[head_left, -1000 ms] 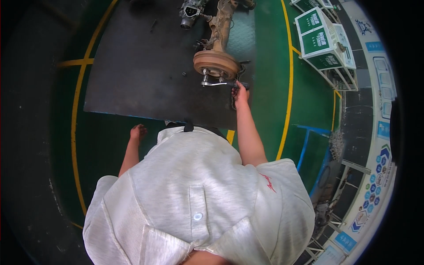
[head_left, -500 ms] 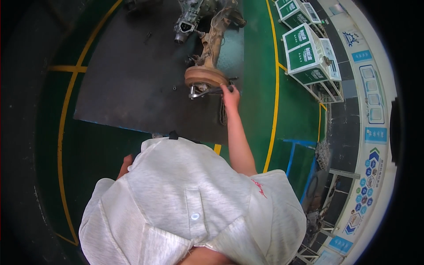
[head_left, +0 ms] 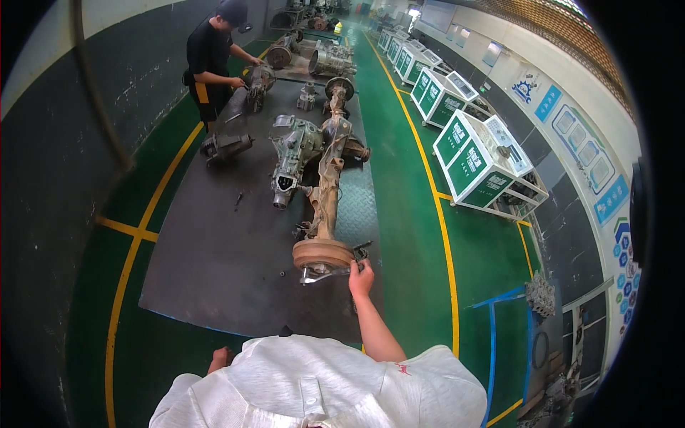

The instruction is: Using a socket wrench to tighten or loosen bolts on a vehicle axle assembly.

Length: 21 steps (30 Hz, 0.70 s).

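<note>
My right hand [head_left: 360, 273] is closed round the handle of a silver wrench [head_left: 320, 275], whose head sits at the front of a rusty brake drum [head_left: 321, 253]. The drum ends a long rusty axle housing [head_left: 328, 200] lying along the dark metal worktable [head_left: 207, 264]. A chain, mostly hidden by my arm, hangs beside my right wrist. A small nut [head_left: 282, 273] lies left of the drum. My left hand [head_left: 221, 356] hangs low beside my shirt, off the table; its fingers are too small and partly hidden to read.
An aluminium gearbox casing [head_left: 292, 157] lies left of the axle; more housings [head_left: 225, 148] stand farther along. A co-worker [head_left: 210, 64] works on a part at the far left of the table. White-and-green wheeled cabinets [head_left: 464, 157] line the right wall, with metal parts [head_left: 541, 292] at lower right.
The view has tilted up, showing the co-worker and far tables, so the drum and both my hands appear lower. My right hand remains on the wrench at the drum.
</note>
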Each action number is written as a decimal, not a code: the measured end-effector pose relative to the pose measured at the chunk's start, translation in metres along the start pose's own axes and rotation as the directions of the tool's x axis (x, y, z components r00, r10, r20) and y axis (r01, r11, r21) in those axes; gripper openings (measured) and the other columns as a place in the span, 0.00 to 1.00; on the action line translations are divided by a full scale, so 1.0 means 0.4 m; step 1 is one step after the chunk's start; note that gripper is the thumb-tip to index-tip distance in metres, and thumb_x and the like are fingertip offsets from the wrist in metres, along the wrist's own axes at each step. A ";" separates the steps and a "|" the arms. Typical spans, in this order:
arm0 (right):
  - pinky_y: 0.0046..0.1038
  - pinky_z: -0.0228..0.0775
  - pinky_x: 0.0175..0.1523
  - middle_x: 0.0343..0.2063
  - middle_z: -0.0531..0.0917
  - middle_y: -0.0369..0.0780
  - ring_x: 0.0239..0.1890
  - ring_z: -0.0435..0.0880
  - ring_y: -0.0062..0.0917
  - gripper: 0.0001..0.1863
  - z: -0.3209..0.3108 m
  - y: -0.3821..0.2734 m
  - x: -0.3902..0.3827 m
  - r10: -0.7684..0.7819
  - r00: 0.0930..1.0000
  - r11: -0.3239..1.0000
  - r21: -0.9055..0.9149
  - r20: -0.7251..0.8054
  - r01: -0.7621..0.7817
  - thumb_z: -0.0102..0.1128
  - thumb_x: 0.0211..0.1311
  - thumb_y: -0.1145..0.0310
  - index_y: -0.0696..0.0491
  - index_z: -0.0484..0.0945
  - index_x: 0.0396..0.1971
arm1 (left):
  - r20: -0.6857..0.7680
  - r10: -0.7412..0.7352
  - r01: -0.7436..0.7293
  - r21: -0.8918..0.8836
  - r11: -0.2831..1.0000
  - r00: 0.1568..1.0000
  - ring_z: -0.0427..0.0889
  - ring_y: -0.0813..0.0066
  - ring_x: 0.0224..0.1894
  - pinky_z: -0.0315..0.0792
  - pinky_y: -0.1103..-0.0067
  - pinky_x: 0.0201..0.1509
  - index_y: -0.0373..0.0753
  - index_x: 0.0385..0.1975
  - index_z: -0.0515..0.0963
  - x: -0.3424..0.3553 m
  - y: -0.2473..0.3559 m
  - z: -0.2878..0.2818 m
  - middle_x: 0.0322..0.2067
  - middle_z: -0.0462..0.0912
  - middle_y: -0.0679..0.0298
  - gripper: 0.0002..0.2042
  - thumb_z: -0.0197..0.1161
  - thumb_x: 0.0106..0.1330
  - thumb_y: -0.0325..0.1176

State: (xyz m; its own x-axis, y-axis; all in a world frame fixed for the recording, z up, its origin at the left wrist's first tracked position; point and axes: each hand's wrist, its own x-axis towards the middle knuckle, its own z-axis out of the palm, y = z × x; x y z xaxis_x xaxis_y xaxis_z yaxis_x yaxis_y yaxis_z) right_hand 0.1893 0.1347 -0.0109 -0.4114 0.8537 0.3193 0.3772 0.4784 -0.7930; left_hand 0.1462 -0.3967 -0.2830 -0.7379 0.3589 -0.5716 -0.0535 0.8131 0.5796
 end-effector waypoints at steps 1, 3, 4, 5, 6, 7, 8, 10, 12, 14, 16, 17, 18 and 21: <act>0.42 0.68 0.37 0.25 0.80 0.51 0.32 0.78 0.50 0.15 0.001 0.027 0.004 0.001 0.999 1.000 0.000 -0.042 -0.001 0.59 0.56 0.58 0.56 0.73 0.27 | 0.030 0.025 -0.028 0.088 0.996 0.999 0.82 0.63 0.31 0.75 0.70 0.33 0.37 0.37 0.80 0.009 0.004 -0.002 0.31 0.83 0.59 0.12 0.55 0.63 0.38; 0.42 0.68 0.37 0.25 0.80 0.51 0.33 0.79 0.50 0.15 -0.015 0.083 0.014 0.045 0.998 0.999 -0.009 -0.046 -0.046 0.58 0.57 0.58 0.56 0.74 0.27 | -0.053 0.029 -0.035 -0.105 0.994 0.998 0.83 0.58 0.34 0.75 0.68 0.38 0.37 0.38 0.80 0.031 -0.012 0.026 0.33 0.84 0.56 0.13 0.57 0.61 0.38; 0.40 0.68 0.40 0.25 0.80 0.52 0.33 0.79 0.48 0.15 -0.017 0.091 0.020 0.106 0.994 0.994 0.002 -0.011 -0.106 0.58 0.57 0.59 0.57 0.74 0.26 | -0.082 0.141 -0.128 0.147 0.981 0.987 0.83 0.56 0.35 0.75 0.67 0.39 0.37 0.38 0.80 0.056 -0.060 0.045 0.33 0.84 0.54 0.13 0.57 0.61 0.38; 0.39 0.68 0.42 0.27 0.81 0.51 0.35 0.80 0.46 0.17 -0.016 0.125 0.029 0.179 0.983 0.984 0.010 0.046 -0.180 0.57 0.58 0.57 0.59 0.75 0.26 | -0.107 0.255 -0.199 0.372 0.907 0.961 0.83 0.55 0.36 0.75 0.67 0.40 0.37 0.39 0.79 0.077 -0.089 0.064 0.34 0.84 0.52 0.13 0.57 0.61 0.38; 0.38 0.69 0.38 0.24 0.81 0.49 0.31 0.80 0.43 0.19 0.004 0.253 0.041 0.170 0.984 0.985 -0.034 -0.044 -0.172 0.57 0.58 0.55 0.58 0.74 0.25 | -0.054 0.255 -0.223 0.335 0.916 0.965 0.82 0.51 0.39 0.74 0.64 0.43 0.38 0.39 0.80 0.100 -0.074 0.068 0.36 0.83 0.48 0.14 0.58 0.60 0.40; 0.38 0.70 0.33 0.21 0.81 0.46 0.26 0.80 0.40 0.20 0.032 0.359 0.048 0.152 0.981 0.984 -0.077 -0.117 -0.162 0.56 0.57 0.53 0.58 0.74 0.24 | -0.047 0.265 -0.235 0.329 0.915 0.963 0.82 0.51 0.39 0.74 0.64 0.43 0.38 0.39 0.80 0.103 -0.069 0.075 0.36 0.83 0.48 0.14 0.58 0.60 0.40; 0.38 0.70 0.33 0.21 0.81 0.46 0.26 0.80 0.40 0.20 0.037 0.380 0.042 0.154 0.983 0.984 -0.077 -0.104 -0.162 0.56 0.57 0.53 0.58 0.74 0.24 | -0.029 0.190 -0.172 0.307 0.936 0.981 0.82 0.52 0.40 0.74 0.65 0.43 0.38 0.40 0.80 0.083 -0.082 0.075 0.36 0.82 0.48 0.14 0.58 0.60 0.41; 0.33 0.65 0.21 0.15 0.76 0.40 0.16 0.74 0.31 0.20 0.028 0.382 0.045 0.725 0.565 0.593 0.061 0.393 -0.803 0.55 0.57 0.51 0.55 0.73 0.21 | -0.135 0.335 -0.302 0.215 0.929 0.933 0.82 0.52 0.41 0.75 0.65 0.44 0.39 0.40 0.80 0.072 -0.099 0.079 0.38 0.82 0.50 0.15 0.58 0.60 0.43; 0.30 0.60 0.18 0.13 0.73 0.37 0.13 0.70 0.27 0.18 0.026 0.439 0.033 0.780 0.451 0.448 0.116 0.434 -0.886 0.55 0.57 0.52 0.53 0.73 0.21 | -0.343 0.713 -0.676 0.241 0.696 0.611 0.81 0.53 0.42 0.75 0.66 0.45 0.40 0.40 0.80 0.065 -0.125 0.091 0.39 0.82 0.52 0.15 0.58 0.60 0.44; 0.29 0.58 0.15 0.10 0.70 0.36 0.10 0.68 0.25 0.16 0.045 0.438 0.015 0.819 0.341 0.297 0.168 0.461 -0.940 0.55 0.56 0.54 0.52 0.72 0.20 | -0.125 0.331 -0.303 0.200 0.932 0.935 0.81 0.53 0.42 0.75 0.67 0.45 0.41 0.39 0.81 0.088 -0.135 0.080 0.39 0.83 0.54 0.15 0.58 0.60 0.44; 0.29 0.58 0.15 0.11 0.71 0.37 0.11 0.69 0.24 0.16 0.022 0.457 0.006 0.828 0.478 0.456 0.145 0.293 -0.878 0.55 0.56 0.55 0.52 0.72 0.19 | -0.235 0.707 -0.565 0.459 0.686 0.667 0.81 0.53 0.41 0.74 0.67 0.46 0.42 0.38 0.81 0.085 -0.160 0.069 0.38 0.83 0.55 0.15 0.59 0.60 0.45; 0.29 0.58 0.15 0.12 0.72 0.38 0.11 0.70 0.24 0.16 0.007 0.467 0.007 0.789 0.603 0.596 0.094 0.117 -0.798 0.55 0.55 0.55 0.52 0.73 0.18 | -0.175 0.523 -0.440 0.360 0.823 0.834 0.81 0.53 0.41 0.74 0.67 0.46 0.42 0.38 0.81 0.101 -0.160 0.069 0.38 0.83 0.55 0.15 0.59 0.60 0.45; 0.34 0.66 0.21 0.16 0.78 0.43 0.17 0.76 0.30 0.19 -0.018 0.479 0.018 0.741 0.669 0.669 0.015 0.049 -0.743 0.56 0.55 0.54 0.57 0.76 0.18 | -0.101 0.287 -0.248 0.292 0.924 0.953 0.81 0.53 0.41 0.74 0.67 0.46 0.42 0.38 0.81 0.108 -0.134 0.069 0.37 0.83 0.55 0.15 0.59 0.60 0.45; 0.37 0.71 0.32 0.21 0.82 0.47 0.24 0.81 0.37 0.24 -0.063 0.425 0.057 0.340 0.923 0.908 -0.190 -0.183 -0.372 0.58 0.55 0.52 0.63 0.78 0.22 | -0.031 0.037 -0.027 0.260 0.965 0.999 0.81 0.53 0.41 0.74 0.67 0.46 0.43 0.38 0.81 0.077 -0.114 0.075 0.37 0.83 0.55 0.15 0.60 0.60 0.45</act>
State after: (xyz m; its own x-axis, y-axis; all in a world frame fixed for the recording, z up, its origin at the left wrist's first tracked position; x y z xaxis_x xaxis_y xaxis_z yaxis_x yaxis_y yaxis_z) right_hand 0.2651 0.2409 -0.1254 -0.0998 0.9878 0.1199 0.6538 0.1559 -0.7404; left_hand 0.1459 -0.4089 -0.3443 -0.7601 0.3740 -0.5315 0.1433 0.8942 0.4242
